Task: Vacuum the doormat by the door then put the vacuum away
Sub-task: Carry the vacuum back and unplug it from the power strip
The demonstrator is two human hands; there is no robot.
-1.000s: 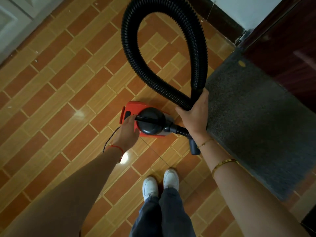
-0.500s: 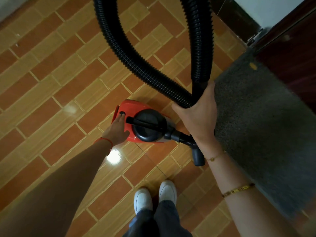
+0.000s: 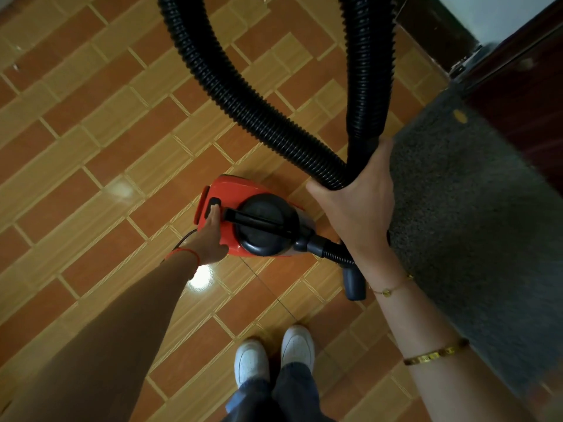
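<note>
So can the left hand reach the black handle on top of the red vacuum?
Probably yes: the left hand already rests on the red vacuum cleaner, beside its black carry handle, with nothing between.

The tiled floor [image 3: 91, 141] carries the red vacuum [image 3: 231, 190] and grey doormat [image 3: 475, 226].

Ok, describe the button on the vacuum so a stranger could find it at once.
Start at the grey doormat by the door, then move left to the red canister vacuum on the tiled floor. At its far end from the hose socket sits a black oblong button, under the left hand fingertips; it is the only black patch on the red shell.
</note>
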